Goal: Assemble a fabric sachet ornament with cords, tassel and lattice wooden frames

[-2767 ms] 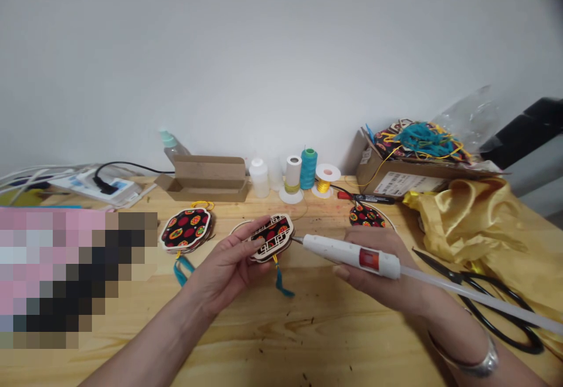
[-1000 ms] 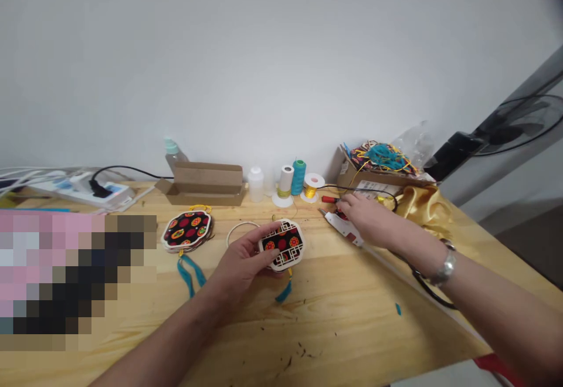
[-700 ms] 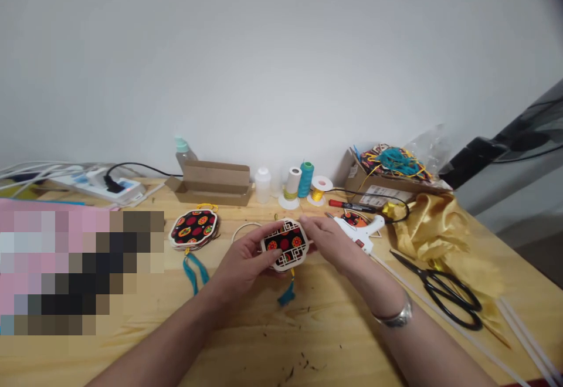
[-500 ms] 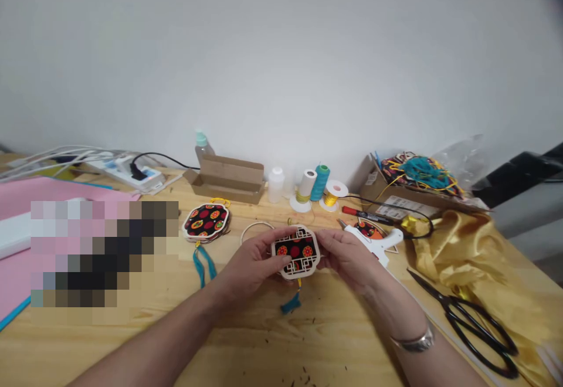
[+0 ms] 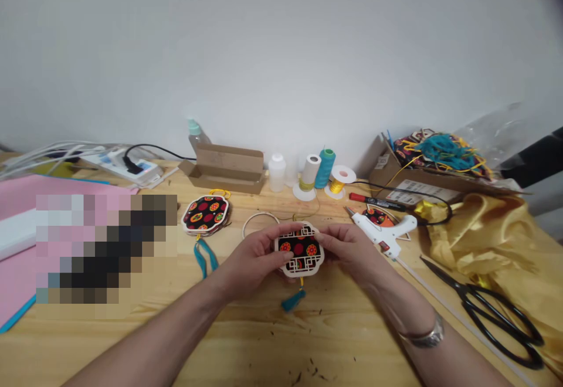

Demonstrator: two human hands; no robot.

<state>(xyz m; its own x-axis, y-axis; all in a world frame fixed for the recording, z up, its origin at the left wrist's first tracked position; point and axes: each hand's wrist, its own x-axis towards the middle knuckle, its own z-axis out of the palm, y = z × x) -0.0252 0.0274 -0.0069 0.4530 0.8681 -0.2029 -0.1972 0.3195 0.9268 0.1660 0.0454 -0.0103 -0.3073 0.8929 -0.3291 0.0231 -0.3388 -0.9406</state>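
Note:
Between both hands is a flat ornament (image 5: 299, 250) with a pale lattice frame over black fabric with red and orange flowers. My left hand (image 5: 257, 258) grips its left side, thumb on the front face. My right hand (image 5: 347, 249) pinches its upper right edge. A short teal tassel (image 5: 293, 300) hangs below it from a yellow cord. Left of my hands lies a similar ornament (image 5: 205, 213) with a teal ribbon tail (image 5: 206, 257). A pale ring (image 5: 247, 221) lies just behind my left hand. Near my right hand rests a white glue gun (image 5: 385, 230).
Black scissors (image 5: 488, 311) and gold cloth (image 5: 479, 228) lie at right. Along the wall stand an open cardboard box (image 5: 226, 170), a white bottle (image 5: 277, 173), thread spools (image 5: 325, 169) and a filled carton (image 5: 413, 190). A power strip (image 5: 136, 167) sits at left; dark scraps dot the front.
The view has shifted slightly, so things at the right appear farther right. Both hands keep hold of the ornament; its tassel hangs at a slightly different angle.

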